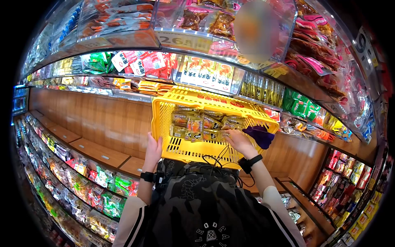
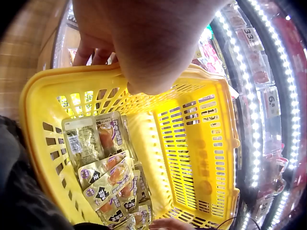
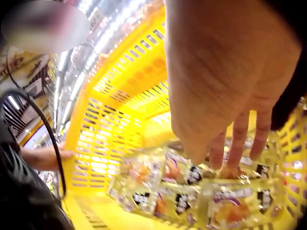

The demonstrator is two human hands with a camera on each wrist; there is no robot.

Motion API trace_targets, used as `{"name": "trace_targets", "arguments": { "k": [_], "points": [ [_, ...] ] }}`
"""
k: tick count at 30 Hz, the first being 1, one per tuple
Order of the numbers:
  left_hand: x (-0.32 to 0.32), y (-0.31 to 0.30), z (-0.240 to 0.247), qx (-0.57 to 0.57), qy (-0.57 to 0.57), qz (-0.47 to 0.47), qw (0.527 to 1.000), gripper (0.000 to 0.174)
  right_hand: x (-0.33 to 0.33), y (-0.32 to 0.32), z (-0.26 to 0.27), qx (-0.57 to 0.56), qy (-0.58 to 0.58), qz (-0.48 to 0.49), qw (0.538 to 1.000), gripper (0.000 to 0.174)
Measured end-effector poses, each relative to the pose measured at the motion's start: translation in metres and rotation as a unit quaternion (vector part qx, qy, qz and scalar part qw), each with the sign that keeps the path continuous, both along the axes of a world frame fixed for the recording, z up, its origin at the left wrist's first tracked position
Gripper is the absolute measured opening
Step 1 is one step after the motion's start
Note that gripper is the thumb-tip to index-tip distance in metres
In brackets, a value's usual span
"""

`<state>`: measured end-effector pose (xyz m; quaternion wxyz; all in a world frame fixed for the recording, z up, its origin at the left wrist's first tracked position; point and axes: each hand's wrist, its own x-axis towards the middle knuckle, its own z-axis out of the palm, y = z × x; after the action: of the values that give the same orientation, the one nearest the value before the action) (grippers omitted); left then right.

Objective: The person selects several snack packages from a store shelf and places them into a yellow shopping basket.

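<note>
From where I stand in a shop aisle, I see a person holding a yellow plastic basket [image 1: 199,148] in front of their body, close to stocked shelves. The left hand [image 1: 153,149] has a firm grip on the basket's left rim, thumb side over the inside and fingers outside. The right hand [image 1: 239,143] reaches down into the basket, its grip loose: the fingers are fairly straight and touch the flat gold packets [image 1: 194,123]. These packets lie inside the basket, overlapping in a pile, most with an orange food picture and dark lettering; one shows a barcode. A dark purple cloth [image 1: 260,137] hangs over the basket's right end, just beside the right hand. Each wrist wears a black band, and a thin black cable [image 1: 217,159] loops near the waist. Beyond the basket, bags of red [image 1: 144,64] and green packets [image 1: 302,107] fill the shelf, beneath a large price card [image 1: 181,40] reading 26 and a smaller figure. Brown wood panelling [image 1: 90,109] runs behind.
</note>
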<state>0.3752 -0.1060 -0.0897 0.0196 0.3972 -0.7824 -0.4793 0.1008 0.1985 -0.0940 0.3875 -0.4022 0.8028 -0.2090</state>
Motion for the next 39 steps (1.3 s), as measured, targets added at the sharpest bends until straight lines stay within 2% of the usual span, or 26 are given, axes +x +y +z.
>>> {"name": "trace_targets", "arguments": {
  "k": [2, 5, 6, 10, 12, 16, 19, 21, 22, 24, 26, 27, 28, 29, 32, 33, 34, 36, 38, 39],
  "points": [
    [0.001, 0.0, -0.005, -0.03, 0.021, -0.007, 0.999, 0.033, 0.008, 0.013, -0.019, 0.074, 0.08, -0.066, 0.992, 0.033],
    [-0.001, 0.0, -0.001, -0.025, 0.024, -0.007, 0.999, 0.033, 0.024, 0.034, -0.063, 0.021, 0.178, -0.053, 0.982, 0.039],
    [-0.001, 0.001, 0.001, -0.022, 0.022, -0.004, 1.0, 0.033, 0.028, 0.036, -0.065, 0.005, 0.229, -0.045, 0.972, 0.041],
    [0.002, 0.0, -0.009, -0.023, 0.034, -0.002, 0.999, 0.033, 0.047, 0.032, -0.063, 0.006, 0.302, -0.039, 0.952, 0.044],
    [0.001, 0.0, -0.007, -0.027, 0.035, -0.003, 0.999, 0.034, 0.05, 0.03, -0.06, 0.039, 0.337, -0.08, 0.937, 0.044],
    [-0.001, 0.001, -0.004, -0.005, 0.023, 0.003, 1.0, 0.035, 0.053, 0.036, -0.055, 0.091, 0.263, -0.113, 0.954, 0.04],
    [0.002, 0.0, -0.009, -0.004, 0.022, 0.005, 1.0, 0.035, 0.056, 0.043, -0.046, 0.089, 0.241, -0.068, 0.964, 0.03],
    [0.004, 0.0, -0.009, -0.006, 0.007, 0.004, 1.0, 0.035, 0.047, 0.039, -0.01, -0.04, 0.169, -0.095, 0.98, 0.024],
    [0.004, 0.0, -0.009, -0.008, -0.008, 0.004, 1.0, 0.035, 0.04, 0.035, 0.017, -0.038, 0.169, -0.096, 0.98, 0.024],
    [0.004, 0.0, -0.008, -0.002, 0.007, -0.001, 1.0, 0.035, 0.021, 0.023, 0.08, -0.017, -0.051, -0.156, 0.986, 0.026],
    [0.003, 0.0, -0.005, 0.002, 0.025, -0.005, 1.0, 0.035, 0.0, 0.031, 0.113, -0.146, -0.051, -0.124, 0.98, 0.03],
    [0.002, -0.001, -0.005, 0.004, 0.031, -0.006, 1.0, 0.035, -0.009, 0.036, 0.126, -0.137, -0.053, -0.178, 0.973, 0.031],
    [0.001, -0.002, -0.004, 0.006, 0.037, -0.007, 0.999, 0.034, -0.017, 0.035, 0.138, -0.191, -0.048, -0.23, 0.953, 0.032],
    [0.001, -0.002, -0.005, 0.006, 0.039, -0.007, 0.999, 0.034, -0.032, 0.043, 0.144, -0.177, -0.058, -0.265, 0.946, 0.033],
    [0.001, -0.003, -0.007, 0.005, 0.039, -0.003, 0.999, 0.034, -0.08, 0.05, 0.144, -0.216, -0.052, -0.438, 0.871, 0.028],
    [0.001, -0.003, -0.005, 0.001, 0.037, -0.008, 0.999, 0.033, -0.098, 0.048, 0.153, -0.158, -0.031, -0.439, 0.884, 0.026],
    [0.0, -0.003, -0.003, -0.003, 0.035, -0.013, 0.999, 0.033, -0.112, 0.047, 0.15, -0.16, -0.028, -0.439, 0.884, 0.026],
    [0.001, -0.003, -0.009, -0.014, 0.048, -0.014, 0.999, 0.033, -0.139, 0.041, 0.139, -0.238, 0.051, -0.455, 0.856, 0.028],
    [0.002, -0.003, -0.011, -0.025, 0.061, -0.012, 0.998, 0.033, -0.165, 0.028, 0.136, -0.196, 0.078, -0.486, 0.848, 0.035],
    [0.001, -0.004, -0.011, -0.026, 0.049, -0.009, 0.998, 0.033, -0.178, 0.022, 0.13, -0.256, 0.087, -0.469, 0.841, 0.033]
  ]
}}
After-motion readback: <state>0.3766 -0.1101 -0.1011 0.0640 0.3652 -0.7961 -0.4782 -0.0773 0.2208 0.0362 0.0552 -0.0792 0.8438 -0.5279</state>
